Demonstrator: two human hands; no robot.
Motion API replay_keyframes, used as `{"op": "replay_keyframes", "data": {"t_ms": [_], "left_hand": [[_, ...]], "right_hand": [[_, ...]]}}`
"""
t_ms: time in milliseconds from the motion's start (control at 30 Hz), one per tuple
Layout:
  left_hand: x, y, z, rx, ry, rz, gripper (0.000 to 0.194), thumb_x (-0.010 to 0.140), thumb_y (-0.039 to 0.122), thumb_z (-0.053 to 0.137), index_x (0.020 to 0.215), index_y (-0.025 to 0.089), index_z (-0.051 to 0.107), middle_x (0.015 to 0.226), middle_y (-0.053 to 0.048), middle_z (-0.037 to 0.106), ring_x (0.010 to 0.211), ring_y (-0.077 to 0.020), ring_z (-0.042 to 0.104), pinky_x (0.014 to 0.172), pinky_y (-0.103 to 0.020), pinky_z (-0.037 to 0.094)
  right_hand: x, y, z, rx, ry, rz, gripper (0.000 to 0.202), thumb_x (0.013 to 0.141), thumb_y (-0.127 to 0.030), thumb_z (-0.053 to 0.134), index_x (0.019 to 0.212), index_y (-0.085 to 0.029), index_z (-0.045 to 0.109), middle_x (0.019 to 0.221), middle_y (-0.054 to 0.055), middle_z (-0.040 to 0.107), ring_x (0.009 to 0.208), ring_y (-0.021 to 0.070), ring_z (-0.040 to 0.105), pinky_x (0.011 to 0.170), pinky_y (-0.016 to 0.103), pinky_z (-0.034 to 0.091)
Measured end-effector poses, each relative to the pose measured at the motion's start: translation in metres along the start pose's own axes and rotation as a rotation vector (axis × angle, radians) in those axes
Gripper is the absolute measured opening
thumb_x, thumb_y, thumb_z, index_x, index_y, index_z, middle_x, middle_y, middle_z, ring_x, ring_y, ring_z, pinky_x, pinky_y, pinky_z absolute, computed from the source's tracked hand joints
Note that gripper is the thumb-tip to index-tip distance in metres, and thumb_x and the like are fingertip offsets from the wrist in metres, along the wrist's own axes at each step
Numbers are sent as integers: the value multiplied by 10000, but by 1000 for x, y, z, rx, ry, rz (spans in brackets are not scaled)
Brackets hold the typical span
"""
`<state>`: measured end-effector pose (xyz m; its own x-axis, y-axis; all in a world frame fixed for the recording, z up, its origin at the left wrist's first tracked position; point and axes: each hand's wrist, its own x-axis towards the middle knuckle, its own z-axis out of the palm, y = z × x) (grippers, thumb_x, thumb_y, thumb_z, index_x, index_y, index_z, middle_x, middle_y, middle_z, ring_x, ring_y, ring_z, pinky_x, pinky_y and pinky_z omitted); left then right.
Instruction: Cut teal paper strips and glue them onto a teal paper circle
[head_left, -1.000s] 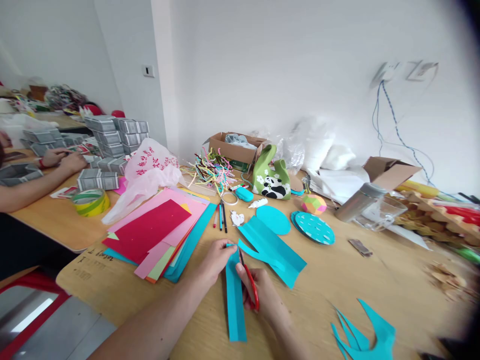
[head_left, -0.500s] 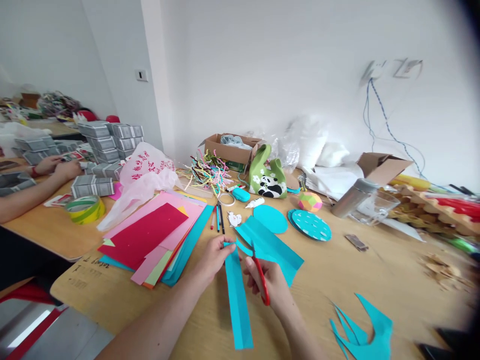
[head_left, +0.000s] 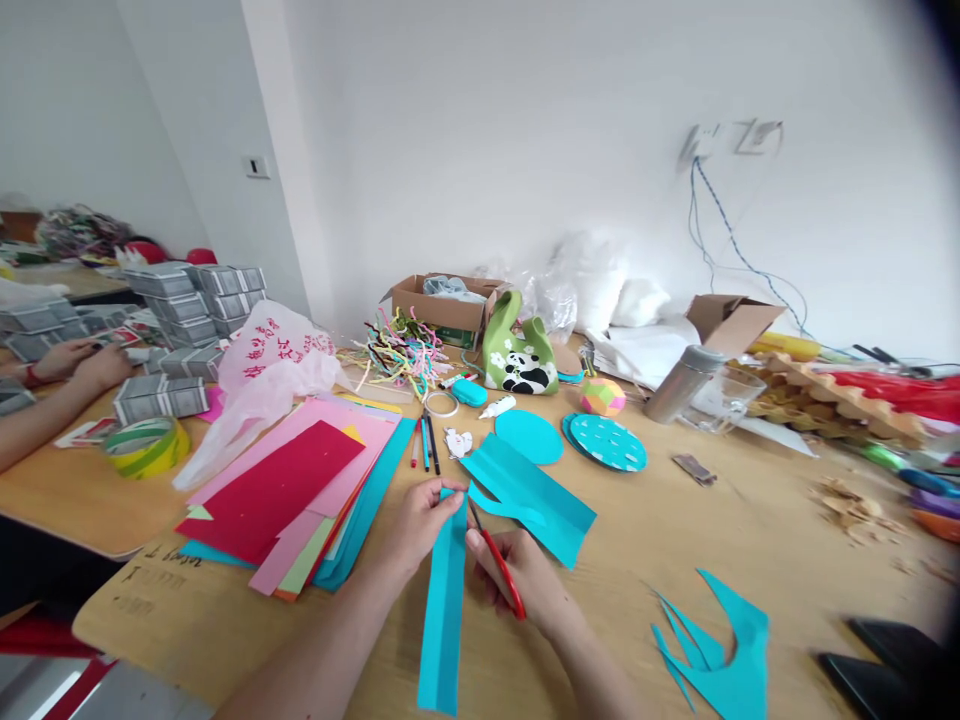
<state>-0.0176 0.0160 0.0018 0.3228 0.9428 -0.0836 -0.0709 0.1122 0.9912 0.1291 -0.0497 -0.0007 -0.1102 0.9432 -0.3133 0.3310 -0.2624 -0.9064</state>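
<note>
The left hand (head_left: pixel 420 520) pinches a creased blue paper strip (head_left: pixel 444 615) by its twelve o'clock end, the strip running toward six, while at its two o'clock the right hand (head_left: pixel 531 578) curls around red-handled scissors (head_left: pixel 504 572), blades near the strip's edge, coloured paper pile (head_left: pixel 289 490) at ten.

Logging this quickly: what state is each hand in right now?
Left hand: closed, pinching a creased turquoise paper strip.
Right hand: closed, holding red-handled scissors.
</note>
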Motion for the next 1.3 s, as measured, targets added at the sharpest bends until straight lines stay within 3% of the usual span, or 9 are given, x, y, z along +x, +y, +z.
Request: {"op": "replay_keyframes", "data": {"t_ms": [133,433,900,1300], "left_hand": [[1,-2,0,63,43,43,324,677,398,666,884,151,699,799,-38,701,799,-217,618,709,-292,442],[0,-5,3,49,-7,27,311,692,380,664,910,167,725,893,-42,726,904,-248,627,782,-312,444],[-1,-6,3,0,-28,1,340,678,390,674,909,143,715,920,-69,716,913,-254,619,801,-330,447],[-2,-6,4,-53,-47,-32,314,667,406,691,860,159,703,768,-29,677,767,-211,603,704,-306,446]], "right_hand": [[-1,0,0,13,15,11,615,743,-742,518,534,-165,494,404,-12,502,321,83,455,313,174,301],[-3,-4,1,33,40,2,580,763,-703,531,536,-171,486,392,-28,493,314,75,436,316,175,276],[-4,-6,2,57,34,-6,608,768,-716,511,518,-163,487,398,-23,491,314,70,436,320,170,274],[-6,-9,2,108,-2,1,685,743,-796,430,535,-151,524,409,2,518,319,76,452,325,174,290]]}}
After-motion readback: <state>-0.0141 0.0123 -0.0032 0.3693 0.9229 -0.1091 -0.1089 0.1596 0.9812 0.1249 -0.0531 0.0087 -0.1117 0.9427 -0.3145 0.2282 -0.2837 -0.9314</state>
